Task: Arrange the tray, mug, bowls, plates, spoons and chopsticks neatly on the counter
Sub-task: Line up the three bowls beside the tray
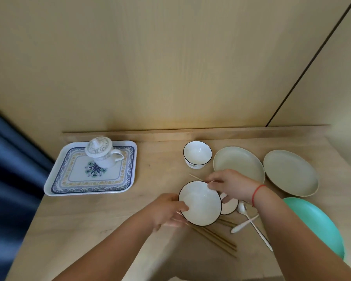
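Observation:
A white bowl with a dark rim (201, 203) is lifted over the counter. My left hand (166, 211) grips its left edge, and my right hand (229, 184) pinches its far rim. A second such bowl (229, 206) sits partly hidden behind it, and a third (197, 154) stands further back. Two pale green plates (239, 164) (291, 172) lie at the right. Two white spoons (249, 221) are crossed near the chopsticks (217, 239). A lidded mug (101, 153) stands on the patterned tray (69, 185) at the left.
A turquoise plate (320, 224) lies at the counter's right front, under my right forearm. A wooden back ledge (190, 133) runs along the wall. A dark blue curtain (10, 169) hangs left of the counter.

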